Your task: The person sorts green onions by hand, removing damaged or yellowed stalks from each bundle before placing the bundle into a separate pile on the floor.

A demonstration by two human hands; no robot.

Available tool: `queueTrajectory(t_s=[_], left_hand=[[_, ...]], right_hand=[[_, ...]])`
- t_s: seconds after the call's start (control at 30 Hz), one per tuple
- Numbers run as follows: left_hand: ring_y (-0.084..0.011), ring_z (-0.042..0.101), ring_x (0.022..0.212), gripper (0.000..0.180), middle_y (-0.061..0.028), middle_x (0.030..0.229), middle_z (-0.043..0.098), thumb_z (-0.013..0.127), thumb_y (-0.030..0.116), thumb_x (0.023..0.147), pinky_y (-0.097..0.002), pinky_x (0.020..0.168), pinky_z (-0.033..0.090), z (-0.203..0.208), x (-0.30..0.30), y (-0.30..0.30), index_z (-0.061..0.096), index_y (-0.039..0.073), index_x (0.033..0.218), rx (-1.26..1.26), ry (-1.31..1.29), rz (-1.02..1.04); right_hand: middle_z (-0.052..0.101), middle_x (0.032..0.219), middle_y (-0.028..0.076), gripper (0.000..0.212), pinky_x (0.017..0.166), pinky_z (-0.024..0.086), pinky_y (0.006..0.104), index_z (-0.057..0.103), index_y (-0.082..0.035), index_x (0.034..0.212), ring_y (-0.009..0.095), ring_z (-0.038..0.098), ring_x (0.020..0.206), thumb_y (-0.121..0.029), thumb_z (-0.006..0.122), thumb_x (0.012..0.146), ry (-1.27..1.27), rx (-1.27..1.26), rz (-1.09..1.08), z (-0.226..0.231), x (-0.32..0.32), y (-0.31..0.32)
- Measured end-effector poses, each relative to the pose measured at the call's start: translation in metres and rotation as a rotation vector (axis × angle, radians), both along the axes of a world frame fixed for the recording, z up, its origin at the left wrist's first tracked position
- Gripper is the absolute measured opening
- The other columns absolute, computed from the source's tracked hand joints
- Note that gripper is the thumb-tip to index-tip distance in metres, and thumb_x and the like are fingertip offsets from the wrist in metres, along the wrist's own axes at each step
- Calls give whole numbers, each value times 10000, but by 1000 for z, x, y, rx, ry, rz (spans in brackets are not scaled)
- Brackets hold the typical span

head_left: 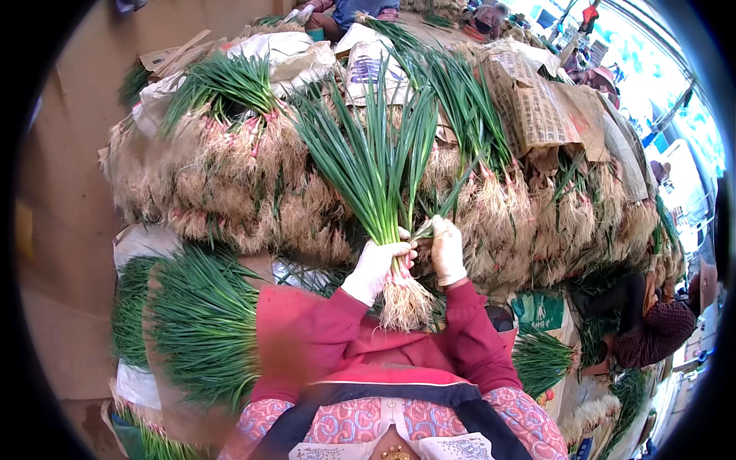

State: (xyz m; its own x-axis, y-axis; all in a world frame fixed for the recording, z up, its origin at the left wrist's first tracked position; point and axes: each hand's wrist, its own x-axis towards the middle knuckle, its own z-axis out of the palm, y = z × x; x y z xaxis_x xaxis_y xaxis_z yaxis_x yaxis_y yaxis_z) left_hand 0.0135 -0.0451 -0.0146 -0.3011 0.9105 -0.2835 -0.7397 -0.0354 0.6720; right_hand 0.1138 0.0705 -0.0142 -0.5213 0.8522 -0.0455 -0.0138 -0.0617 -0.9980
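My left hand (372,268), in a pale glove, is closed around the base of a bunch of green onions (373,180). Their long leaves fan up and away from me, and a beard of pale roots (406,303) hangs below my fist. Just right of the bunch, my gloved right hand (447,249) is closed in a pinch on a green onion leaf (452,201), which runs out sideways from the bunch's base. How the fingers of my right hand meet around that leaf is partly hidden.
Beyond my hands rises a long heap of green onions (245,169), roots facing me, partly covered with sacks (529,103). Loose leafy bundles (203,322) lie at my left, with another bundle (540,360) at my right. A co-worker (659,330) sits bent over at the right; others are farther back.
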Motion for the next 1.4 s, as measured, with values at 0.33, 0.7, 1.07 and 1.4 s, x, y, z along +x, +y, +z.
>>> queueTrajectory(t_s=[0.33, 0.7, 1.07, 1.4], left_hand=[[-189, 608, 691, 261, -121, 935, 622, 537, 8, 794, -308, 577, 524, 2, -3, -1, 510, 29, 1052, 60, -18, 43], [-187, 567, 462, 258, -152, 761, 594, 561, 37, 778, -315, 628, 536, 20, -10, -16, 482, 52, 1023, 124, 64, -100], [-206, 596, 617, 239, -124, 915, 567, 571, -25, 745, -371, 695, 535, 17, -7, -16, 478, 41, 955, 335, -125, 33], [-195, 594, 616, 178, -120, 850, 583, 542, -29, 758, -352, 685, 531, 27, 2, -14, 506, 14, 927, 225, -120, 0]], right_hand=[[609, 724, 61, 301, 548, 456, 242, 614, -16, 943, 112, 558, 568, -303, 538, 887, -528, 213, 385, 17, 56, 5], [548, 657, 3, 169, 401, 391, 202, 563, -8, 790, 55, 475, 461, -143, 532, 886, -70, 60, 325, 43, -24, -14], [509, 615, -52, 170, 326, 302, 165, 559, -67, 889, 14, 405, 411, -233, 524, 893, 265, -422, 411, 47, -27, -30], [607, 695, 170, 344, 621, 476, 413, 599, -43, 741, 338, 601, 680, -298, 430, 899, -756, 799, -97, -7, -8, 29]])
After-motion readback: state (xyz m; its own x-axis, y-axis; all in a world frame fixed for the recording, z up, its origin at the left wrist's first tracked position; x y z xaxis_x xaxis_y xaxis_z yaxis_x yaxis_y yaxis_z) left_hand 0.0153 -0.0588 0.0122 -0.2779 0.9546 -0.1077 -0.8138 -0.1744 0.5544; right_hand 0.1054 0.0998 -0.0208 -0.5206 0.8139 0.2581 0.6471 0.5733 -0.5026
